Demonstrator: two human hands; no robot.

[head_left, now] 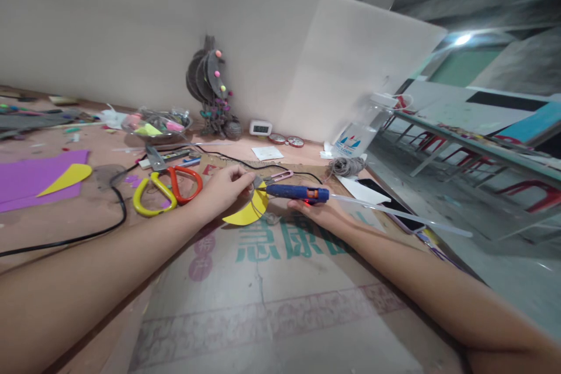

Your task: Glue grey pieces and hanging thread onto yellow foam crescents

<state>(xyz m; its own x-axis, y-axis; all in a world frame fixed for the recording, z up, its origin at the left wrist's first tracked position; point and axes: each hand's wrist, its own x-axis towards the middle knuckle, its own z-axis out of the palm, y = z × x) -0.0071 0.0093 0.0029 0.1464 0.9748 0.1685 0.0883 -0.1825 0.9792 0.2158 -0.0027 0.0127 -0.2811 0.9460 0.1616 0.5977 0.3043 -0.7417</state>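
My right hand (313,210) is wrapped round a blue hot glue gun (293,192) with a small red light on it. A long clear glue stick (403,216) sticks out of its back end. The gun's nozzle points left, close to the fingers of my left hand (234,184). Those fingers are closed in a pinch at the upper end of a yellow crescent piece (249,211). Thin grey cord seems to run over the crescent; the exact grip is partly hidden. Beneath both hands lies a printed cardboard sheet (210,315).
Scissors with yellow and red handles (175,193) lie left of my hand. A black cable (123,210) crosses the table. Purple sheets (26,178), a bowl of scraps (158,125), a small clock (260,127), a grey cord bundle (347,166) and a phone (397,210) surround the cardboard.
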